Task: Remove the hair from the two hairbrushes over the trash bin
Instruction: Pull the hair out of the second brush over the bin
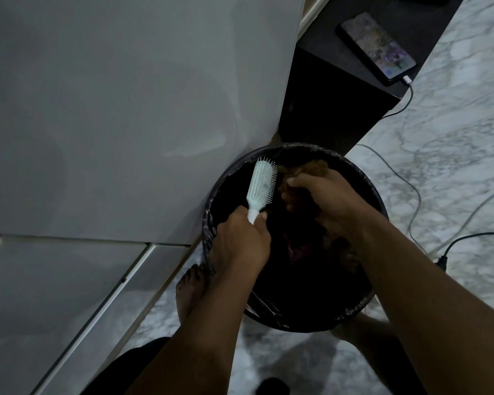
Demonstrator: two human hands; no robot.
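Observation:
A pale mint hairbrush [261, 187] with a white handle is held upright over the round black trash bin [371, 186], bristles facing right. My left hand [241, 240] is shut on its handle. My right hand [330, 199] sits just right of the brush head, fingers pinched on a clump of brown hair [311, 168] that shows above and beside the fingers. The bin is lined with a dark bag and its inside is too dark to read. Only one hairbrush is in view.
A large white cabinet panel [126, 109] fills the left side and touches the bin. A dark stand [340, 104] behind the bin carries a lit phone [375, 48] on a charging cable [411, 178] that trails over the marble floor [454, 138]. My bare foot [190, 292] is left of the bin.

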